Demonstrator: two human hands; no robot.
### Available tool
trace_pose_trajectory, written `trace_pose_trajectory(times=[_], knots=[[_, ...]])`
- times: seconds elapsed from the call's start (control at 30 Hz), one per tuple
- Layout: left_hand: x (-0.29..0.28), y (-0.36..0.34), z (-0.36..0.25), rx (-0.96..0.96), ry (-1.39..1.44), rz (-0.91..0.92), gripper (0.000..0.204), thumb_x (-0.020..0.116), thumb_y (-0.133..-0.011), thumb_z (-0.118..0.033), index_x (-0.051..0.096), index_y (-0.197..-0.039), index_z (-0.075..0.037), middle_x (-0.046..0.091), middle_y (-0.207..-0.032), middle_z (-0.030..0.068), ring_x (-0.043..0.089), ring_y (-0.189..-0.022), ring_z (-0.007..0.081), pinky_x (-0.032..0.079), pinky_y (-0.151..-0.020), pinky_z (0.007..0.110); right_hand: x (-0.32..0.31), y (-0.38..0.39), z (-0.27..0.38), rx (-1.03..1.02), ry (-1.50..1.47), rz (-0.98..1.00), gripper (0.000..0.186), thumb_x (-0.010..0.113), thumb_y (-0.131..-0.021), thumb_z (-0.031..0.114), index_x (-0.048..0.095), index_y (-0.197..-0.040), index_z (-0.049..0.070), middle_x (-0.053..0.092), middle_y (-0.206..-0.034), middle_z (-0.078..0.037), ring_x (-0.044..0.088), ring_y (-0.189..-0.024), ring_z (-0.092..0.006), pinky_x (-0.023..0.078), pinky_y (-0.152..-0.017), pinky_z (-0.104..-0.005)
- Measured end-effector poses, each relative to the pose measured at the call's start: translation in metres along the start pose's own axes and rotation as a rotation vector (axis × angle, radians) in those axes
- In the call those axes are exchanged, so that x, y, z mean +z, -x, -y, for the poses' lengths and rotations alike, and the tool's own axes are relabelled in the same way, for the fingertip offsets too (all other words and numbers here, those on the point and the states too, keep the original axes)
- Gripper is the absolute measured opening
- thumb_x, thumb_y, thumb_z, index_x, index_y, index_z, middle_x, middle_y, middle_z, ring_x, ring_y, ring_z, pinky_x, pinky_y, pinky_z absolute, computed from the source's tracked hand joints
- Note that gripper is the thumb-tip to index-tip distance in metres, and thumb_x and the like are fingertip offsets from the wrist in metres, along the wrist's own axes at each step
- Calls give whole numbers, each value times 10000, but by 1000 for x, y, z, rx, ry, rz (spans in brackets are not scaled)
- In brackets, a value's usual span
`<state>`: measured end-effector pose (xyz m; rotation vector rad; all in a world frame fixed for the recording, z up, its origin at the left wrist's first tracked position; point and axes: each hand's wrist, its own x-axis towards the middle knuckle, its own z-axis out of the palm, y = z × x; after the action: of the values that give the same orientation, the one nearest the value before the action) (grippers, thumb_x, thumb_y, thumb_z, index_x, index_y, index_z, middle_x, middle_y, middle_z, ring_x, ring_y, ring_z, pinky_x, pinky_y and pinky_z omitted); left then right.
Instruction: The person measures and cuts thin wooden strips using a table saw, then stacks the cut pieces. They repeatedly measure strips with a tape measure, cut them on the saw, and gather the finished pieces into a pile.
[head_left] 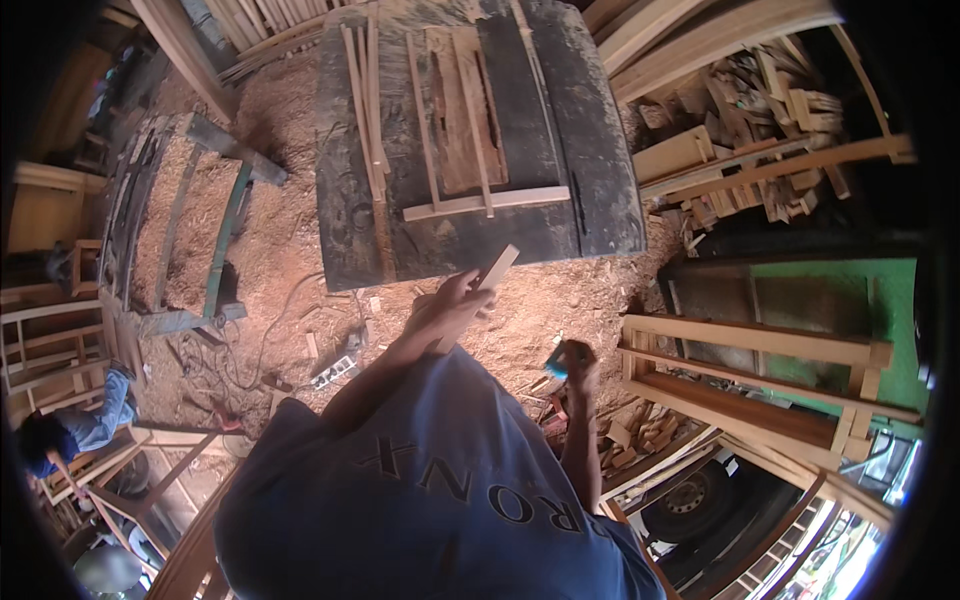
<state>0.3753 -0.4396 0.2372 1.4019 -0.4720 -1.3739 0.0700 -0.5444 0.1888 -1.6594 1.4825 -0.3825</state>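
Note:
My left hand is closed around a short, pale wooden batten, held at a slant in front of my body. Its upper end points toward the near edge of a dark workbench. Lower and to the right, my right hand grips a small teal object; the fingers cover much of it and its kind is unclear. On the bench, a pale crosspiece lies across the near ends of long thin strips. Beneath a strip is a brown board, and more narrow strips rest at the left.
Wood shavings cover the floor, with a power strip and cable to the left. A slatted stand is further left. Offcuts and a wooden frame occupy the right. Another person bends at the lower left.

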Motion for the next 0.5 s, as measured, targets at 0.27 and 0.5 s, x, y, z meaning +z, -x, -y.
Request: trace_pose_trajectory(times=[0.27, 0.5], knots=[[-72, -79, -126, 150, 342, -339, 345, 577, -984, -154, 543, -1271, 35, 602, -991, 74, 645, -955, 176, 597, -801, 339, -15, -308, 113, -234, 115, -74, 443, 678, -872, 401, 709, -1119, 34, 734, -897, -133, 696, -859, -285, 500, -787, -375], [-91, -129, -127, 204, 496, -415, 430, 571, -995, -142, 452, -1355, 60, 602, -1037, 102, 643, -976, 206, 585, -873, 386, 17, -372, 112, -321, 813, -332, 407, 616, -920, 332, 649, -1217, 56, 703, -1062, -157, 692, -890, -263, 526, -809, -353]])
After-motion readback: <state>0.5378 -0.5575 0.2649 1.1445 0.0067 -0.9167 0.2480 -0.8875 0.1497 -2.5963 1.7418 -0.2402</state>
